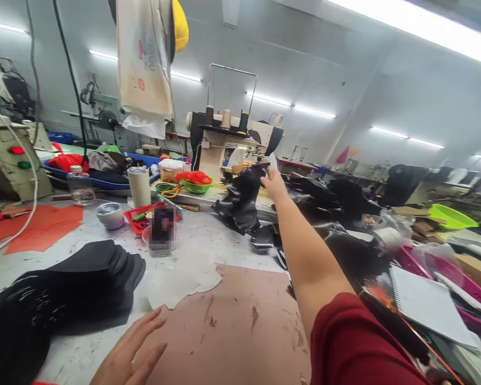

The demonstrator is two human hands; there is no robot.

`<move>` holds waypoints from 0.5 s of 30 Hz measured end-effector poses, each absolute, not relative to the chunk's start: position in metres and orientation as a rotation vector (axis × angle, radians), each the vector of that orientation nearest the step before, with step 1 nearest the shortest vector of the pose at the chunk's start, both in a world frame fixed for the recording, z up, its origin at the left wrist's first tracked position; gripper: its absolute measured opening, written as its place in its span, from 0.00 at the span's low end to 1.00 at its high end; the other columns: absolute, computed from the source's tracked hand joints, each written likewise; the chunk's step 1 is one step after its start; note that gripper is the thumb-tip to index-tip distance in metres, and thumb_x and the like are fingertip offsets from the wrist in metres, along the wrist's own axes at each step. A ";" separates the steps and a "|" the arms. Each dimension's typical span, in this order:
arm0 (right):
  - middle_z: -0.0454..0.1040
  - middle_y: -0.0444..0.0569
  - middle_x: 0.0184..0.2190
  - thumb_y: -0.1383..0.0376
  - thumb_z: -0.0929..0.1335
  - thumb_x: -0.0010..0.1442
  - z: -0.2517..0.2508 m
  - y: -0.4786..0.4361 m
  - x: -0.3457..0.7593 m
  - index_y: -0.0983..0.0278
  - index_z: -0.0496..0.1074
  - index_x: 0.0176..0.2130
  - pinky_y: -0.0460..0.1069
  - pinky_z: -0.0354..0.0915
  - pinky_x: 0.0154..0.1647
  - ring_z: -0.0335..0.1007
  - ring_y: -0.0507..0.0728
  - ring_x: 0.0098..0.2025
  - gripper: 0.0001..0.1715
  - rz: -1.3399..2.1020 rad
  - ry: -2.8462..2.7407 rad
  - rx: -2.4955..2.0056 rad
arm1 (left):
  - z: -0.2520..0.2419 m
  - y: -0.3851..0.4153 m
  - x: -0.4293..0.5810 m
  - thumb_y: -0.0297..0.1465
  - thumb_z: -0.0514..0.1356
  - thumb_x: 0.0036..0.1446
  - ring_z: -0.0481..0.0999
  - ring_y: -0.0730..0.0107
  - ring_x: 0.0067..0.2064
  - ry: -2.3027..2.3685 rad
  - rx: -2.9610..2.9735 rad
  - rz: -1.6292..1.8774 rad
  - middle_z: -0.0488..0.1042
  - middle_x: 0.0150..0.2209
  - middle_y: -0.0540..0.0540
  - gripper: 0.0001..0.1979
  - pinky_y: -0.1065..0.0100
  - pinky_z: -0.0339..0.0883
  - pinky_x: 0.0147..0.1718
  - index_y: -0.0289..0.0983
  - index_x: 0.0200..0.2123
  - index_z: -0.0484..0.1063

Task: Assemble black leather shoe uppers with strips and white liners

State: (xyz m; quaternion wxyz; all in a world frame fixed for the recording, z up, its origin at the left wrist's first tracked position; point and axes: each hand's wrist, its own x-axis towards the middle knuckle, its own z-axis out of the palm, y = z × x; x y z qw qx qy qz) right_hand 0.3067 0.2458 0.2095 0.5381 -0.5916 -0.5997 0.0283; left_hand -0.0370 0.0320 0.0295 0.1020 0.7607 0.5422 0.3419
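Note:
My right hand reaches far forward across the table, arm in a red sleeve, and grips the top of a black leather piece that hangs down near a sewing machine. At the bottom of the view my left hand hovers open, fingers spread, over the edge of a brown work mat. Next to that hand lies a fanned stack of black cut pieces and a white sheet.
A metal tumbler, a small tin, a red tray, a glass jar and a green bowl stand mid-table. Black material, a pink basket and a notebook crowd the right.

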 end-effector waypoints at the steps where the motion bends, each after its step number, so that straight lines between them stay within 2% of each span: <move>1: 0.71 0.59 0.43 0.73 0.66 0.49 0.196 0.247 0.290 0.72 0.68 0.43 0.53 0.57 0.50 0.65 0.58 0.47 0.19 0.127 -1.529 -1.395 | 0.028 0.034 -0.041 0.45 0.52 0.52 0.74 0.59 0.46 1.639 2.255 0.989 0.75 0.46 0.49 0.17 0.63 0.72 0.40 0.47 0.39 0.75; 4: 0.74 0.52 0.37 0.75 0.71 0.41 0.135 0.223 0.231 0.68 0.73 0.33 0.50 0.61 0.47 0.68 0.56 0.41 0.15 0.349 -1.897 -1.317 | 0.028 0.045 -0.051 0.45 0.52 0.52 0.76 0.61 0.44 1.707 2.295 0.889 0.76 0.43 0.49 0.16 0.64 0.71 0.41 0.47 0.37 0.75; 6: 0.74 0.48 0.33 0.74 0.72 0.39 0.095 0.192 0.195 0.64 0.73 0.29 0.50 0.63 0.43 0.70 0.55 0.38 0.12 0.458 -2.080 -1.251 | 0.028 0.053 -0.057 0.44 0.52 0.52 0.76 0.62 0.43 1.725 2.328 0.837 0.77 0.42 0.49 0.16 0.65 0.71 0.41 0.46 0.36 0.76; 8: 0.74 0.48 0.34 0.73 0.70 0.45 0.064 0.161 0.167 0.63 0.74 0.30 0.51 0.64 0.43 0.70 0.55 0.38 0.09 0.511 -2.178 -1.205 | 0.027 0.060 -0.061 0.42 0.52 0.52 0.76 0.63 0.42 1.743 2.363 0.834 0.78 0.40 0.49 0.15 0.67 0.71 0.41 0.45 0.35 0.76; 11: 0.72 0.50 0.36 0.73 0.66 0.51 0.042 0.126 0.142 0.63 0.73 0.33 0.52 0.64 0.43 0.69 0.56 0.39 0.09 0.546 -2.190 -1.191 | 0.036 0.063 -0.075 0.39 0.51 0.53 0.76 0.62 0.40 1.831 2.415 0.866 0.78 0.37 0.47 0.14 0.66 0.70 0.40 0.42 0.32 0.75; 15: 0.70 0.50 0.35 0.73 0.63 0.52 0.037 0.099 0.134 0.62 0.72 0.34 0.52 0.66 0.40 0.68 0.56 0.37 0.11 0.637 -2.106 -1.146 | 0.073 0.069 -0.126 0.35 0.47 0.56 0.74 0.58 0.40 2.412 2.267 0.773 0.76 0.35 0.42 0.14 0.61 0.65 0.42 0.38 0.32 0.71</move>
